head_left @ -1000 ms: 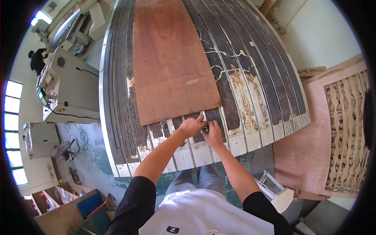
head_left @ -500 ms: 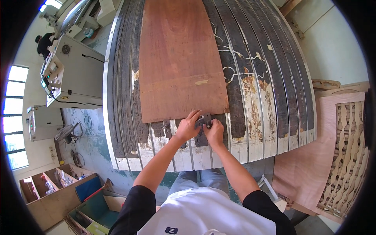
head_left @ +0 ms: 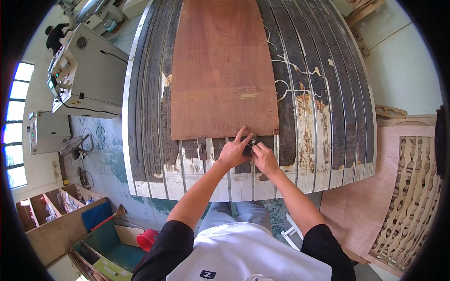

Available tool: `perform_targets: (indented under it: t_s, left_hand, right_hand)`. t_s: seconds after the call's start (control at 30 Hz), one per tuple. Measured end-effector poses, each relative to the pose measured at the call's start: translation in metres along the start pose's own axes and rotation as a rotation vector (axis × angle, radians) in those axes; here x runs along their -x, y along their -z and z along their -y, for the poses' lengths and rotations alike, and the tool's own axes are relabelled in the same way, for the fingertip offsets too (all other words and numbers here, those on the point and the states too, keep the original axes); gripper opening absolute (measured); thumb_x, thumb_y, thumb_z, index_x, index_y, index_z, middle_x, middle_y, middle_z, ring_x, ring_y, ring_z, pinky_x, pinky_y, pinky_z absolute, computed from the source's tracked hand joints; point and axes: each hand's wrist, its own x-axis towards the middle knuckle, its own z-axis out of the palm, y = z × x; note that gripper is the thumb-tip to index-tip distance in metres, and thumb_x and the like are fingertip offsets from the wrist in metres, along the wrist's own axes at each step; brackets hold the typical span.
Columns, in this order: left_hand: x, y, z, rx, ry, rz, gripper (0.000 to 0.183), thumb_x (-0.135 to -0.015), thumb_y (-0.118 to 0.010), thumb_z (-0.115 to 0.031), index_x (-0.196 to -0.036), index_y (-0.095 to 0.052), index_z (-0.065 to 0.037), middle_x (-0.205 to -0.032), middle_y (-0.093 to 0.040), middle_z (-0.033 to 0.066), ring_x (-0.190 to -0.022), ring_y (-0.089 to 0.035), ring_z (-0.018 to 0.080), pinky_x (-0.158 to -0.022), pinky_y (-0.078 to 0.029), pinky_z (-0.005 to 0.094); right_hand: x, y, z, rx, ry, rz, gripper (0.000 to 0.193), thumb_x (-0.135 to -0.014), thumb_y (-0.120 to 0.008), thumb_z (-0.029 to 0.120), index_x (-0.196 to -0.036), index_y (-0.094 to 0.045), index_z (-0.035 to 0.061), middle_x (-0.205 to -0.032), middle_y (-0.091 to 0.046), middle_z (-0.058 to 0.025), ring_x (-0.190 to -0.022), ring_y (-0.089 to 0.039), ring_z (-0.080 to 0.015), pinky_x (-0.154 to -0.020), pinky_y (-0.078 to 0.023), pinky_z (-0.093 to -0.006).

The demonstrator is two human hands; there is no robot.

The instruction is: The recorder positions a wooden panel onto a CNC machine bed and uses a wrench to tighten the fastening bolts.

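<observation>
Dark metal clamp (head_left: 248, 151) at the near edge of one brown board (head_left: 225, 110), between two hands.
The right hand (head_left: 265, 160) pinches it; the left hand (head_left: 232, 152) touches it, one finger poking over the board, but I can't tell its squeeze. One more metal piece (head_left: 202, 150) sits left. The striped table (head_left: 290, 183) has room on both sides.

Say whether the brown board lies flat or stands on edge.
Lying flat: the brown board shows its broad face, spread along the slotted table, its near edge at the left hand.
</observation>
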Motion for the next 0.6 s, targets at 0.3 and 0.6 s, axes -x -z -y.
perform_targets:
  t_s: [0.3,0.6]
  left_hand:
    - [0.001,0.000,-0.002,0.040,0.040,-0.017,0.092,-0.055,-0.085,-0.021,-0.136,-0.041,-0.015,-0.149,-0.024,0.0137,-0.086,-0.064,0.0384,-0.071,-0.054,0.0441]
    - [0.000,-0.002,0.000,0.055,0.048,-0.012,0.093,-0.057,-0.084,-0.024,-0.137,-0.039,-0.010,-0.150,-0.026,0.0108,-0.092,-0.063,0.0360,-0.073,-0.054,0.0425]
  right_hand:
    - [-0.014,0.005,-0.004,0.018,0.115,0.008,0.009,-0.072,-0.057,0.000,-0.080,-0.055,0.0014,-0.080,-0.054,-0.0142,-0.079,-0.058,-0.0349,-0.070,-0.049,-0.0438]
    - [-0.037,0.025,-0.018,0.080,0.325,0.226,0.012,-0.072,-0.052,-0.002,-0.082,-0.057,0.0014,-0.082,-0.057,-0.0137,-0.085,-0.059,-0.0315,-0.076,-0.050,-0.0407]
